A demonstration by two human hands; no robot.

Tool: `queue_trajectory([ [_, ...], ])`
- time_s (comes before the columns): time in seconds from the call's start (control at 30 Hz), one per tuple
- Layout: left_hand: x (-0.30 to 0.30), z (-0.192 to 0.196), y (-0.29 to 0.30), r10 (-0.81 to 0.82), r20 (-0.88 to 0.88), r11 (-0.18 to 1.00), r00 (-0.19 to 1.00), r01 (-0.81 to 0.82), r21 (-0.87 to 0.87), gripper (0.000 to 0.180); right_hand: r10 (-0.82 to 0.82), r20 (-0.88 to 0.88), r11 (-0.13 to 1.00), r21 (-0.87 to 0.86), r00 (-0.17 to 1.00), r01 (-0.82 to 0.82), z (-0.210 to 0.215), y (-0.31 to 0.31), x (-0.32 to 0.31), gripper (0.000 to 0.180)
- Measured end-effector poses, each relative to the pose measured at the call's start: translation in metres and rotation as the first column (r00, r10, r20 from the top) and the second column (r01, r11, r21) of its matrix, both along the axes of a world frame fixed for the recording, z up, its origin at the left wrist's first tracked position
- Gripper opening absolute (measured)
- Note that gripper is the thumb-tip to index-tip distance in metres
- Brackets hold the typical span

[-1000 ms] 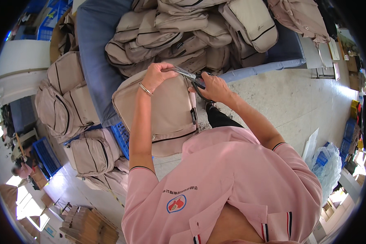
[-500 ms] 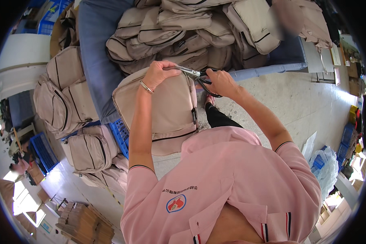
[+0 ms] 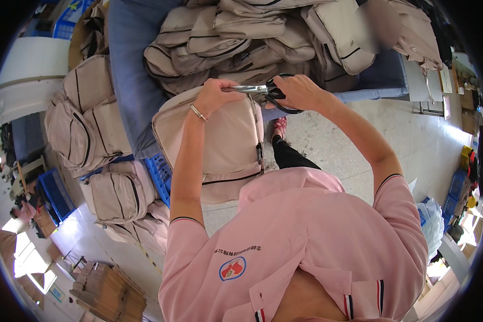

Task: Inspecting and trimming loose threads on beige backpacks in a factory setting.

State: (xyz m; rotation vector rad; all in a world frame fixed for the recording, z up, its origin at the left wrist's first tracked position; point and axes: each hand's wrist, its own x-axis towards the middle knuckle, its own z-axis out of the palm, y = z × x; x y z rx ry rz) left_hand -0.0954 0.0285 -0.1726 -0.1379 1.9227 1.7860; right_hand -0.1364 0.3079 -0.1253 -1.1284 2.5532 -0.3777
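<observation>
The right hand has its fingers through the black handles of a pair of scissors, its grip closed on them, with the silvery blades pointing left toward the other hand. The left hand, a thin bracelet on its wrist, pinches the top edge of a beige bag, fingers curled tight over the fabric just where the blade tips arrive; whether the blades are parted cannot be told.

The beige bag is flat and roughly rectangular, of plain cloth with dark piping along its lower seam and a dark zip down its right side. It hangs from the left grip, in front of the person's chest, with the scissors at its upper rim, touching or all but touching it.

Behind the hands, a worktop covered in blue-grey cloth carries a heap of bags of the same beige kind, stacked loosely one over another. To the left, more bags stand piled at the worktop's side, and a blue plastic crate shows between them, its contents hidden. Another blue crate sits further left on the floor.
</observation>
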Motion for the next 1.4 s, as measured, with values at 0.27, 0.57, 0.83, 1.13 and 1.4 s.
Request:
queue_trajectory([
  [0.27, 0.000, -0.001, -0.002, -0.014, -0.013, 0.999, 1.000, 0.013, -0.041, 0.040, 0.051, 0.051, 0.994, 0.093, 0.997, -0.056, 0.010, -0.003, -0.015, 0.070],
  [0.57, 0.003, -0.002, -0.004, -0.039, -0.136, 0.985, 0.990, 0.016, -0.171, 0.037, 0.128, 0.045, 0.985, 0.110, 0.991, -0.132, 0.019, -0.014, -0.018, 0.066],
  [0.83, 0.005, 0.001, -0.001, -0.032, -0.116, 0.998, 0.993, 0.027, -0.050, 0.038, -0.074, 0.139, 0.995, 0.079, 0.987, 0.064, 0.000, -0.005, -0.007, 0.065],
  [1.13, 0.057, 0.029, -0.014, 0.295, -0.754, 0.776, 0.586, -0.608, -0.168, 0.034, -0.304, 0.556, 0.688, -0.434, 0.773, 0.582, -0.038, -0.058, 0.075, 0.039],
  [1.4, 0.095, -0.007, -0.035, 0.071, -0.906, 0.541, 0.417, -0.780, -0.316, 0.026, -0.405, 0.492, 0.643, -0.445, 0.770, 0.623, -0.079, -0.096, 0.099, 0.033],
])
